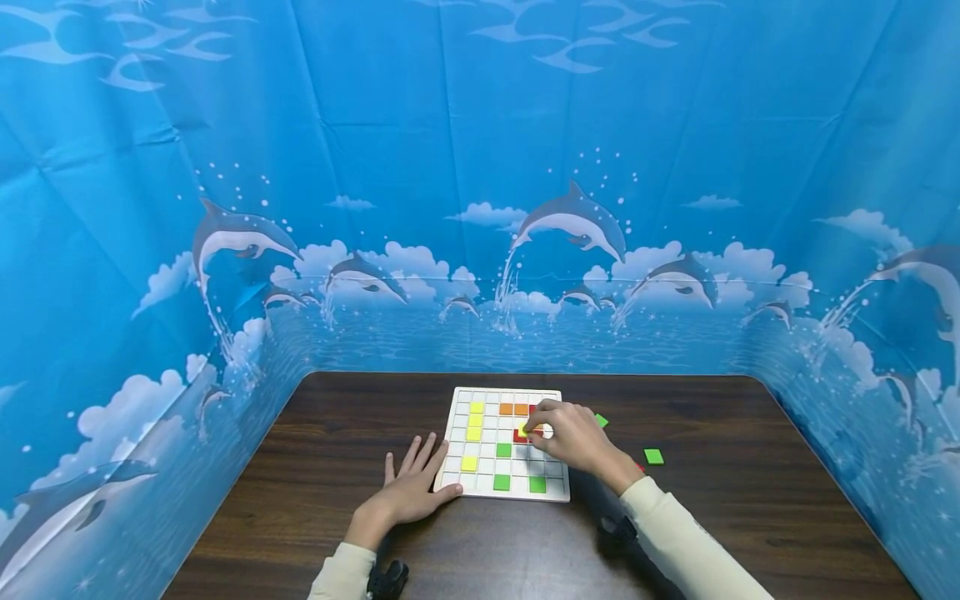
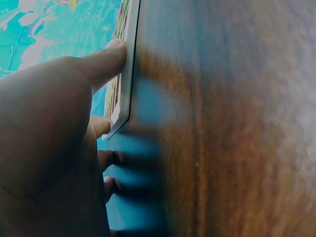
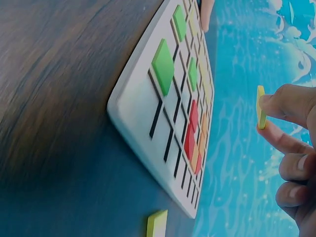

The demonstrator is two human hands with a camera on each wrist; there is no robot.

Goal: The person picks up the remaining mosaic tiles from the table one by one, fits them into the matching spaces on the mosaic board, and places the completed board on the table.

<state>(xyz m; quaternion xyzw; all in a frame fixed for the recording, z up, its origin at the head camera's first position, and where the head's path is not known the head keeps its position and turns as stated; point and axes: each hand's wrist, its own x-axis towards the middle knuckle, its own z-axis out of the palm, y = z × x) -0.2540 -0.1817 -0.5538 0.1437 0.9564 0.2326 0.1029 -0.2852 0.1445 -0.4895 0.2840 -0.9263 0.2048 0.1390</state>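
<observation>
A white gridded board (image 1: 483,483) lies on the table, with yellow, orange, red and green square tiles in some of its cells. Between thumb and index finger, my right hand (image 1: 576,433) pinches a small yellow tile (image 3: 260,107). The right wrist view shows that tile raised above the board's surface, its other fingers curled back. My left hand (image 1: 408,493) lies at the board's near left corner with fingers spread. Its thumb (image 2: 111,57) rests along the near edge, and its fingertips reach the left edge and the tabletop. The right hand covers part of the board's right side.
To the right of the board a loose green tile (image 1: 654,457) lies on the dark wooden table (image 1: 720,500). Another green tile (image 1: 602,421) shows just past the right hand, and a bit of red peeks out by that wrist. A blue dolphin-print curtain (image 1: 465,167) surrounds the table.
</observation>
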